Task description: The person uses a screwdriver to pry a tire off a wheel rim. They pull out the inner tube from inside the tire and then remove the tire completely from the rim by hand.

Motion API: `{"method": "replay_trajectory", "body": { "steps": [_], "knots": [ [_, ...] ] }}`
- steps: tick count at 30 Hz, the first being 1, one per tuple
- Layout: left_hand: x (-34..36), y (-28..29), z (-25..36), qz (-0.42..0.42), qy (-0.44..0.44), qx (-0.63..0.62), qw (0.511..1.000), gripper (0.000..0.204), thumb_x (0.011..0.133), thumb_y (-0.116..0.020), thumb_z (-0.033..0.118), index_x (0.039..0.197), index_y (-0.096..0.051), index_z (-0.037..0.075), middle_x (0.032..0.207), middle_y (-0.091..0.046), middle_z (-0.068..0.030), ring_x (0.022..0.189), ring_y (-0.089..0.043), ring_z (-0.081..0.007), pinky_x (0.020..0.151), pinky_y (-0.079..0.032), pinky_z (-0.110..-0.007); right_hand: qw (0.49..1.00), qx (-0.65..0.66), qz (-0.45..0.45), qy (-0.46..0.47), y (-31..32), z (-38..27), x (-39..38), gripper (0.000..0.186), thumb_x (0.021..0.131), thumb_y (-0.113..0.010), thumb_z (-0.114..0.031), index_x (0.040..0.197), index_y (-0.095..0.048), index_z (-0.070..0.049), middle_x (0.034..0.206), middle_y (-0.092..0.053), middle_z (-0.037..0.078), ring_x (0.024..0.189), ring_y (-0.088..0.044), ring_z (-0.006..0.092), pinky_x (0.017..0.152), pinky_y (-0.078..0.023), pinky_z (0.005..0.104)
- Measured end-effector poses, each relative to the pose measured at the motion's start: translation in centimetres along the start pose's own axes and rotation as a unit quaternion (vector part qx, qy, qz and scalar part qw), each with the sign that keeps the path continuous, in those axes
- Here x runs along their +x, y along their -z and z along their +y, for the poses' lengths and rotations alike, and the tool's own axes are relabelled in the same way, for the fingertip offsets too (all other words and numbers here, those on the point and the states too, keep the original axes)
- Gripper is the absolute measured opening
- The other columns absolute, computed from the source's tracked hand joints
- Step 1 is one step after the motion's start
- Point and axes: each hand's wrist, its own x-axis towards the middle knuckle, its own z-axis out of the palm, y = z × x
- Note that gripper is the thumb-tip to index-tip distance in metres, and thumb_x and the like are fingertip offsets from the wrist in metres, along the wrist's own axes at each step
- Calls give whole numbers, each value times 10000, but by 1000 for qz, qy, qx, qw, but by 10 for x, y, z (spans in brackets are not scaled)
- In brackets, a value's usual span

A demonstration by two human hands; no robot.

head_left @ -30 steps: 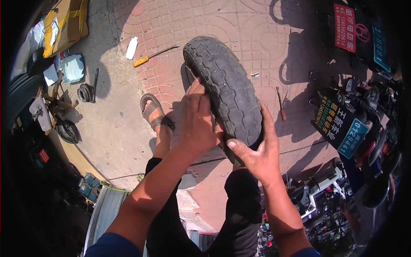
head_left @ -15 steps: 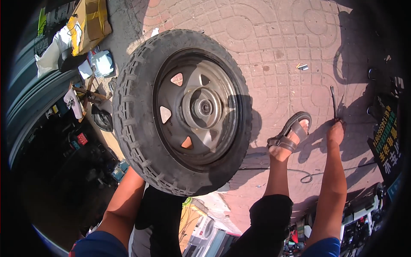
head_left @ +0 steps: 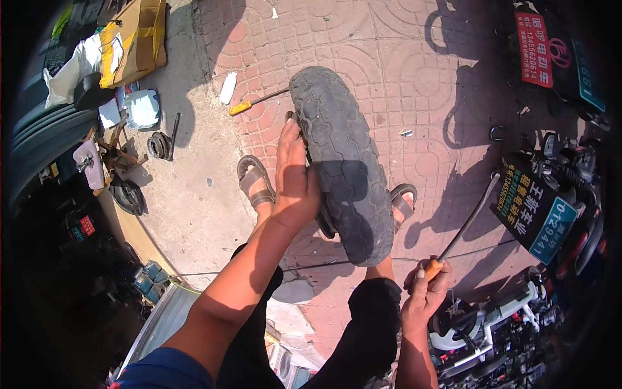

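Observation:
A black scooter tyre [head_left: 346,142] with worn block tread stands upright on the paving between my feet, tread facing up at me. Its rim is mostly hidden on the left side. My left hand [head_left: 299,178] lies against that side, palm to the wheel and fingers stretched out. Off to the right, my right hand [head_left: 426,295] grips the orange handle of a tyre lever [head_left: 472,217]. The lever's long dark shaft points up and away, clear of the tyre. Beyond my left hand, a yellow-handled screwdriver [head_left: 241,108] lies with its shaft reaching toward the tyre.
My sandalled feet flank the wheel. A dark cable [head_left: 317,266] crosses the ground behind it. Cardboard box [head_left: 139,42], papers and a small wooden stand sit at left. Parked scooters [head_left: 483,324] and sign boards [head_left: 534,214] line the right side.
The wheel has turned from showing its rim face to standing tread-up, farther right. My left hand has come forward onto its side. My right hand has lifted the lever and drawn it nearer.

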Motion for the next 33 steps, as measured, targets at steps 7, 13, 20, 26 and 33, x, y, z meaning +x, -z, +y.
{"method": "replay_trajectory", "body": {
  "steps": [7,13,20,26,33],
  "knots": [
    [14,-19,27,14,21,-22,999,387,845,-526,34,1198,-492,-121,1512,-337,-323,1460,-294,-521,1209,-283,-560,984,-123,-91,-95,-74,-1,-124,343,955,-688,-139,1223,-548,22,851,-651,61,731,-624,138,718,-534,294],
    [28,-22,42,21,-42,-28,999,381,852,-511,58,1181,-507,-134,1462,-379,-361,1430,-317,-544,1196,-268,-588,975,69,-5,-212,-136,-3,-99,239,992,-574,2,1215,-492,28,845,-576,35,623,-521,67,566,-446,225],
    [26,-36,57,2,-19,-36,999,390,858,-528,63,1198,-522,-127,1453,-384,-341,1439,-305,-525,1199,-282,-565,990,-72,76,-90,-176,10,-78,246,1029,-564,-77,1213,-471,58,966,-562,85,799,-528,123,720,-475,272],
    [25,-37,62,-11,11,-46,999,481,848,-574,27,1305,-494,-100,1521,-349,-302,1502,-230,-500,1232,-245,-539,984,-94,152,-4,-203,43,-70,385,1040,-585,-209,1259,-451,79,1086,-558,140,1010,-536,200,924,-452,340],
    [13,-29,67,-28,88,-66,994,845,855,-634,44,1563,-196,-102,1670,-90,-311,1556,-67,-505,1270,-156,-517,936,162,92,-299,-147,-86,-53,164,1030,-585,-61,1184,-540,-27,839,-549,1,573,-434,47,482,-316,200]
  ]
}}
